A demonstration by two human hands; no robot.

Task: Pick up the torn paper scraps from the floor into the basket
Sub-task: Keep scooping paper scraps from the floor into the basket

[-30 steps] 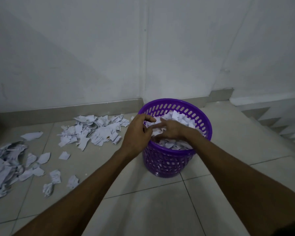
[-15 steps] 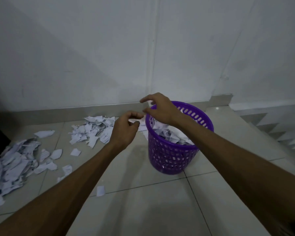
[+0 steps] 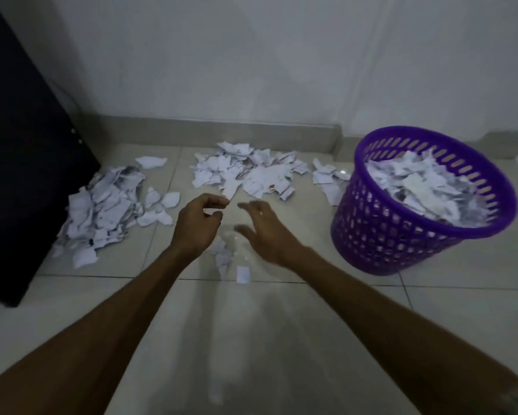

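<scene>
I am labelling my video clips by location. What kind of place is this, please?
Probably an indoor corner of a home or office, though I cannot tell which. The floor is pale glossy tile, a plain white wall with a low skirting rises behind, and a purple plastic basket stands beside torn paper scraps.

Only 1 view is given, from a camera worn on the person's head. It looks forward and steeply down at the tiled floor (image 3: 431, 310), facing the white wall (image 3: 251, 55) and its skirting along the floor's far edge. The wide lens bends straight lines near the frame's borders. Both forearms run in from the bottom corners, so the camera sits close above them. No 2nd view shares this scene.
</scene>
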